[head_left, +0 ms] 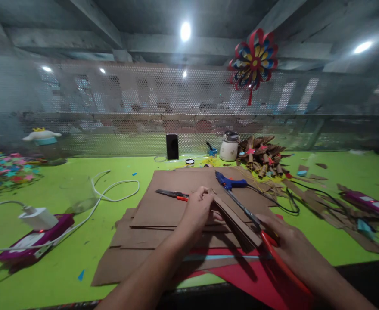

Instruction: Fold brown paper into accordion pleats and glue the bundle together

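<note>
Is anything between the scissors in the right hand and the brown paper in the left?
Nothing visible: the scissors in the right hand appear beside the brown paper in the left hand; any contact is unclear.

A lane of table [82,245] between the cardboard [153,211] and the left power strip [24,242] offers passage, though a white cable [113,200] crosses farther back. Rightward, a black cord [293,212] and brown scraps [309,198] stand in the way.

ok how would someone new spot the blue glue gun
On the green table, find the stacked brown sheets. The glue gun lies on them, toward the far right, trailing a black cord. Its blue body sets it apart from the red-handled scissors in the right hand.
</note>
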A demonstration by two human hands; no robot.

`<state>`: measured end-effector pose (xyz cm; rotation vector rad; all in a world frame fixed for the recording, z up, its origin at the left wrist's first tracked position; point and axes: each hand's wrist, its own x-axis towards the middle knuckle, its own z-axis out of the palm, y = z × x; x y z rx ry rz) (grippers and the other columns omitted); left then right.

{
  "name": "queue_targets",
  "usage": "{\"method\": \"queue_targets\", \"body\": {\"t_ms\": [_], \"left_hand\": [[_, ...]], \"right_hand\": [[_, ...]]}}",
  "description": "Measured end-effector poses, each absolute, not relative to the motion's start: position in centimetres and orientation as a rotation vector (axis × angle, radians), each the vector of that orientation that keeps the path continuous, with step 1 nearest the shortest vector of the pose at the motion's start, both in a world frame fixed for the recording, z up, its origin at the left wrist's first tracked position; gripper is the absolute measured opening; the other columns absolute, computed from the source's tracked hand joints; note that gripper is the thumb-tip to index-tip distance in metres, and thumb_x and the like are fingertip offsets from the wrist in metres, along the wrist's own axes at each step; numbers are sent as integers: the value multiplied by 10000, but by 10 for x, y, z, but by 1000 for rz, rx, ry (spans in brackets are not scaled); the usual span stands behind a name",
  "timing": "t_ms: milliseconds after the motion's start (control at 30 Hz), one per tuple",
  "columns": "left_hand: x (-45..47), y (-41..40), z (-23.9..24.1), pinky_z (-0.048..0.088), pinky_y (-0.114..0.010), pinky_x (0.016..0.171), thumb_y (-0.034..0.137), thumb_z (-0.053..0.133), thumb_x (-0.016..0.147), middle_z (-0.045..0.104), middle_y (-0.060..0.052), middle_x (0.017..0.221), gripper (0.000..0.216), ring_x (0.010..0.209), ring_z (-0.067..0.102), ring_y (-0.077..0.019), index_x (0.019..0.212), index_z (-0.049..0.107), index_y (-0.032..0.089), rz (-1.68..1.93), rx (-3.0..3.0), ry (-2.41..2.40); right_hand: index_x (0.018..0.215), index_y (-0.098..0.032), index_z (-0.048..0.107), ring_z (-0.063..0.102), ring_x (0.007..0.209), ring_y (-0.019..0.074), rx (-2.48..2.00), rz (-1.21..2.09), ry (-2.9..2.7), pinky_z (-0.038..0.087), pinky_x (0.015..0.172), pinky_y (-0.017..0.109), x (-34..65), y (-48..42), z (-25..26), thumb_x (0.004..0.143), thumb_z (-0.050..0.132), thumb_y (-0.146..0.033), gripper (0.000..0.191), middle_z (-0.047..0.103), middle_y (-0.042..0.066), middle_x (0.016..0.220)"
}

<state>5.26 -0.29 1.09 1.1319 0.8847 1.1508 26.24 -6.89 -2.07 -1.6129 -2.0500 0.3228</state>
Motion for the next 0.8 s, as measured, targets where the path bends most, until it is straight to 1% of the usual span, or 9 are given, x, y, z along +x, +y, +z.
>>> {"method": "queue_targets", "body": {"t_ms": [100, 233, 333, 500, 667, 800], "left_hand": [[52, -2, 11, 464, -222, 446, 294, 520, 699, 541, 23, 576, 142, 488, 547, -112, 758, 479, 171, 1139, 1108, 915], [51, -4, 12, 479, -240, 466, 291, 497, 711, 541, 21, 612, 129, 504, 549, -117, 743, 448, 177, 1141, 1100, 862], [52, -5, 12, 475, -232, 447, 304, 497, 717, 512, 34, 607, 142, 496, 534, -111, 757, 440, 180, 1159, 1132, 868], [53, -4, 9, 485, -244, 449, 316, 488, 723, 476, 49, 588, 159, 472, 524, -107, 797, 447, 182, 1174, 1200, 902], [52, -3, 7, 487, -251, 452, 327, 483, 723, 491, 48, 588, 159, 453, 528, -109, 783, 433, 188, 1214, 1227, 938], [52, -4, 6, 485, -240, 458, 316, 483, 717, 490, 43, 605, 149, 488, 540, -111, 763, 425, 186, 1216, 1167, 915]], "right_hand": [[1193, -220, 528, 575, 1000, 203, -1603, 340, -2036, 460, 844, 316, 264, -67, -19, 756, 450, -203, 444, 612, 63, 1103], [1236, -213, 491, 542, 1042, 215, -1565, 322, -2109, 436, 891, 338, 259, -68, -15, 768, 483, -237, 468, 598, 80, 1096], [1231, -241, 497, 545, 1033, 222, -1566, 300, -2172, 446, 873, 339, 255, -70, -11, 766, 485, -227, 466, 598, 72, 1086], [1226, -263, 507, 577, 953, 220, -1579, 204, -2188, 474, 814, 332, 253, -71, -6, 746, 478, -184, 487, 621, 65, 1000], [1221, -247, 511, 586, 956, 244, -1678, 75, -2180, 491, 797, 355, 253, -74, -13, 733, 488, -171, 495, 608, 89, 1057], [1230, -243, 496, 576, 989, 246, -1683, 26, -2182, 482, 829, 370, 251, -76, -19, 733, 471, -155, 505, 584, 96, 1101]]}}
